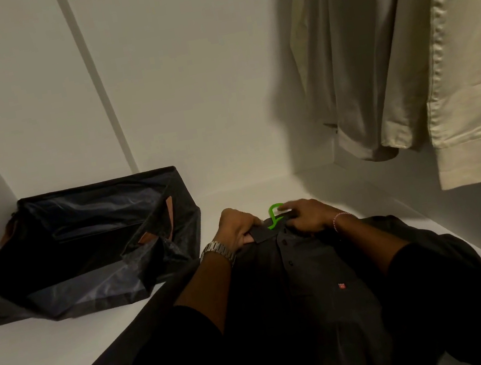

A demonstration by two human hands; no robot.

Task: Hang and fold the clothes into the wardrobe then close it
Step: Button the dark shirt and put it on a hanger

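Observation:
A dark grey buttoned shirt (300, 271) with a small red chest logo lies flat on the white wardrobe shelf (39, 362). A bright green hanger hook (274, 215) sticks out of its collar; the hanger's body is hidden inside the shirt. My left hand (237, 228), with a metal watch on its wrist, grips the left collar flap. My right hand (306, 214), a red-and-white thread on its wrist, holds the right side of the collar, fingers touching the hook.
A dark open fabric bag (83, 248) with tan leather tabs sits at the shelf's back left. Beige and cream garments (403, 57) hang at the upper right, their hems just above the shelf. White wardrobe walls close in behind and on the left.

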